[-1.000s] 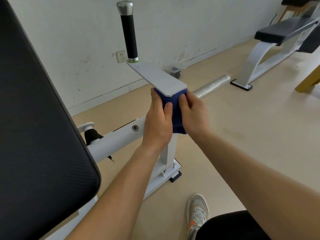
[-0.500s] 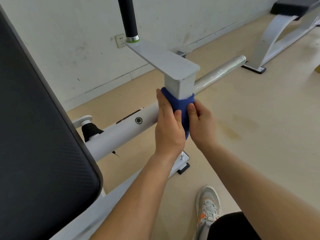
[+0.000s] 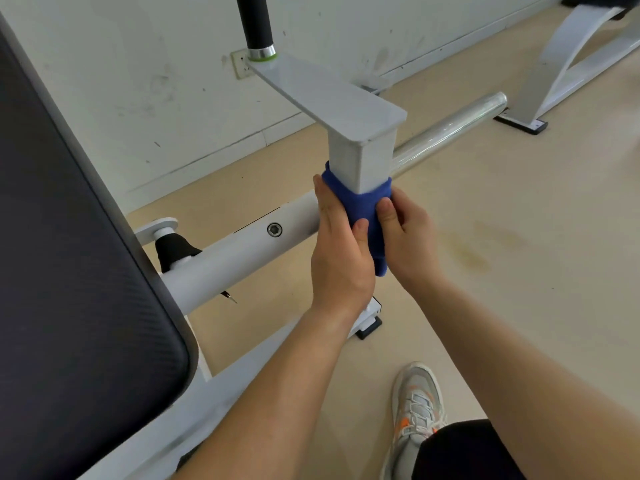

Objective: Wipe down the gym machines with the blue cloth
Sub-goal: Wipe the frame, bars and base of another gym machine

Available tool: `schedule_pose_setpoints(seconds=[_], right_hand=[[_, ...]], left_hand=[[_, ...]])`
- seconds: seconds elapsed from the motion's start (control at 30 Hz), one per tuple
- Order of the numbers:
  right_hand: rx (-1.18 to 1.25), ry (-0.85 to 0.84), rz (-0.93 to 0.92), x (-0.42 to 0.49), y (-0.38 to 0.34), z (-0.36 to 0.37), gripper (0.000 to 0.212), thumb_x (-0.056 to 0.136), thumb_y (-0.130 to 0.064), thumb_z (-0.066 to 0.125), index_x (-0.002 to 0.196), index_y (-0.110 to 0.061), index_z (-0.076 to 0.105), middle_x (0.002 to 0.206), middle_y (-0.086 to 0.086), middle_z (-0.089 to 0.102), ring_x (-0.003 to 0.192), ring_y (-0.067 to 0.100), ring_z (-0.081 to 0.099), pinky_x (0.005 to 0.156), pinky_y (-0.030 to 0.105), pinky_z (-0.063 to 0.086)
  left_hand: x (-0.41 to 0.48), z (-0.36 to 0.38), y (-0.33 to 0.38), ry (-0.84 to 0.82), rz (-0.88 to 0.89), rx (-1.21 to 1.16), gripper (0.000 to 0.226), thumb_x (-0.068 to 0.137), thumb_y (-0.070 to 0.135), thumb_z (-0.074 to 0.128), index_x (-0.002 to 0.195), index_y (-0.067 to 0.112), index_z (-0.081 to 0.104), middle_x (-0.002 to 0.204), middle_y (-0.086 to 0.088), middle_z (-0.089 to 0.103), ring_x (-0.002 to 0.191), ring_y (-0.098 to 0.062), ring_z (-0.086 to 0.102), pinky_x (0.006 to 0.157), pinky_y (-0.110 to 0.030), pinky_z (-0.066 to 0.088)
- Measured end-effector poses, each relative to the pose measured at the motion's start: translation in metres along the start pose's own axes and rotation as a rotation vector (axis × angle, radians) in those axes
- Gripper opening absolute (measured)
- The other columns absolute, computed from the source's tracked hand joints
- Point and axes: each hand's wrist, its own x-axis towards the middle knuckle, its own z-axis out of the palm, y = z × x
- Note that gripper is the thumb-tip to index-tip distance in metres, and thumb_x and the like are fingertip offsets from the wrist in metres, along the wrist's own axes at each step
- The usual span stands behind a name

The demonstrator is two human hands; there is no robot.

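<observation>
Head camera looks down, close above the white post (image 3: 360, 161).

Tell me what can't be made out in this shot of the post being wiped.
Head view:
- Black handle: top cut off by the upper edge.
- White post: lower part hidden by the blue cloth, left hand and right hand.
- Far side of the cloth: behind the post.
- Second machine: mostly cut off at the top right corner.
- Black pad: runs off the left edge.
</observation>
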Motion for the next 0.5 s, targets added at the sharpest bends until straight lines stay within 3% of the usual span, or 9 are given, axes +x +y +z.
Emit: schedule_pose_setpoints(seconds=[0.13, 0.27, 0.33, 0.43, 0.5], right_hand=[[-0.010, -0.069, 0.072, -0.004, 0.028, 0.000, 0.023, 0.098, -0.029, 0.042, 0.087, -0.039, 0.060, 0.074, -0.017, 0.065, 0.068, 0.003, 0.057, 0.062, 0.019, 0.044], [-0.001, -0.135, 0.119, -0.010, 0.047, 0.001, 0.022, 0.100, -0.025, 0.044, 0.090, -0.024, 0.063, 0.073, -0.003, 0.065, 0.063, 0.006, 0.051, 0.060, 0.023, 0.042], [-0.004, -0.142, 0.136, -0.011, 0.046, 0.000, 0.023, 0.103, -0.023, 0.044, 0.090, -0.027, 0.063, 0.071, -0.006, 0.065, 0.063, 0.005, 0.052, 0.059, 0.020, 0.043], [-0.018, -0.155, 0.125, -0.015, 0.033, -0.004, 0.022, 0.104, -0.024, 0.045, 0.094, -0.031, 0.064, 0.074, -0.011, 0.067, 0.065, 0.005, 0.059, 0.058, 0.017, 0.046], [-0.005, -0.185, 0.125, -0.014, 0.026, -0.009, 0.019, 0.103, -0.022, 0.047, 0.100, -0.026, 0.065, 0.080, -0.004, 0.070, 0.073, 0.017, 0.064, 0.065, 0.029, 0.051]], left_hand=[[-0.010, 0.009, -0.018, 0.001, -0.036, 0.060, 0.074, 0.099, 0.014, 0.041, 0.157, 0.020, -0.005, 0.164, 0.001, 0.017, 0.146, -0.014, 0.028, 0.109, -0.039, 0.040], [-0.017, 0.014, -0.025, 0.015, -0.044, 0.141, 0.072, 0.099, 0.018, 0.038, 0.157, 0.016, -0.005, 0.165, 0.001, 0.008, 0.150, -0.010, 0.015, 0.114, -0.032, 0.034], [-0.020, 0.017, -0.021, 0.029, -0.073, 0.176, 0.070, 0.100, 0.021, 0.037, 0.157, 0.017, -0.003, 0.165, 0.003, 0.008, 0.149, -0.009, 0.015, 0.112, -0.031, 0.035], [-0.028, 0.024, -0.010, 0.102, -0.156, 0.207, 0.065, 0.101, 0.027, 0.038, 0.157, 0.024, 0.006, 0.160, 0.004, 0.026, 0.142, -0.014, 0.034, 0.103, -0.037, 0.045], [-0.034, 0.033, -0.002, 0.148, -0.230, 0.130, 0.060, 0.101, 0.026, 0.040, 0.156, 0.027, 0.014, 0.150, 0.003, 0.045, 0.129, -0.017, 0.050, 0.097, -0.037, 0.049]])
